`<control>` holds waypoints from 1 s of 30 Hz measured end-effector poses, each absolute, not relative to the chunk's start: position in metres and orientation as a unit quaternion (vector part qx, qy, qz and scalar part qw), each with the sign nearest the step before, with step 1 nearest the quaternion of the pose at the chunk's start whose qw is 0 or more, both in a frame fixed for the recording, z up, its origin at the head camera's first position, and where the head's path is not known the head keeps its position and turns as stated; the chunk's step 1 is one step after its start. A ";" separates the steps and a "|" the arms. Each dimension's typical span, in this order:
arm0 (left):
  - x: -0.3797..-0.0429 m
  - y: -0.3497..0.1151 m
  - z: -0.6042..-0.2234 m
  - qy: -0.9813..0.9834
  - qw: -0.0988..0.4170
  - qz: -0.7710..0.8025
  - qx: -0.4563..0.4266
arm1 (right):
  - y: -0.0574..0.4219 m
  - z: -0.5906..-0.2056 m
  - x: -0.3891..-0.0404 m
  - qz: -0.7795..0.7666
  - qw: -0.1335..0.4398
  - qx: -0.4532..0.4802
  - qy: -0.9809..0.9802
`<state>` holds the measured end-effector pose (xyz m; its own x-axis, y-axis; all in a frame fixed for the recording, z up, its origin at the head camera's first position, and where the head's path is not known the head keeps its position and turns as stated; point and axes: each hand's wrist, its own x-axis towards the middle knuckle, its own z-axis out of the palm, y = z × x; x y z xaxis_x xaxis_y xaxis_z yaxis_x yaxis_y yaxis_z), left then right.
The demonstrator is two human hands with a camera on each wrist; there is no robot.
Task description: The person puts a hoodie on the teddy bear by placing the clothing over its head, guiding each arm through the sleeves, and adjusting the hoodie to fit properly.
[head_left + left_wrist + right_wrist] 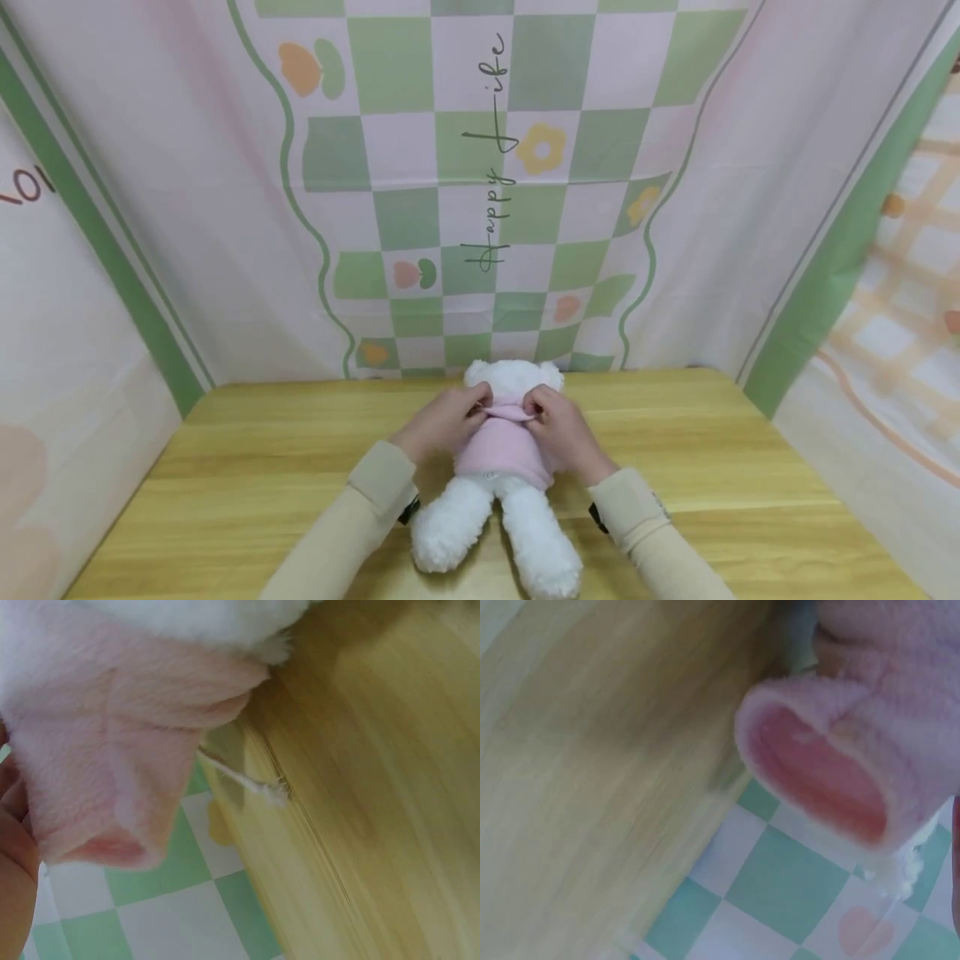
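Observation:
A white plush bear (516,377) lies on the table with its legs toward me. Around its body is a pink fleece top (501,452). My left hand (441,422) pinches the neck edge of the top on the left, and my right hand (566,432) pinches the same edge on the right. In the left wrist view a pink sleeve (112,772) hangs with its cuff open, and a thin white cord (238,777) sticks out behind it. A second sleeve (900,742) shows a hollow cuff in the right wrist view. The bear's arms are not visible.
The wooden table (270,467) extends to both sides of the bear. Behind its far edge hangs a green-and-white checked cloth (468,208). More printed cloth (885,333) hangs at the right, and a pale cloth panel (75,350) at the left.

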<state>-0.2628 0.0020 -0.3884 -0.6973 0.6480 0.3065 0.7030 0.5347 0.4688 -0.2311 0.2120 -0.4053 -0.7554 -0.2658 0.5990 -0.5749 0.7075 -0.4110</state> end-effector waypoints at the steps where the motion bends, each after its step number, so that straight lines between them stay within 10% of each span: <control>1: -0.263 0.001 -0.389 -0.874 0.046 -0.287 -0.390 | 0.212 -0.405 -0.230 0.311 0.246 0.234 -0.887; 14: -0.262 -0.010 -0.394 -0.863 0.014 -0.316 -0.394 | 0.225 -0.404 -0.229 0.376 0.157 0.383 -0.829; 30: -0.254 -0.016 -0.392 -0.854 -0.082 -0.377 -0.350 | 0.224 -0.401 -0.221 0.367 0.172 0.285 -0.869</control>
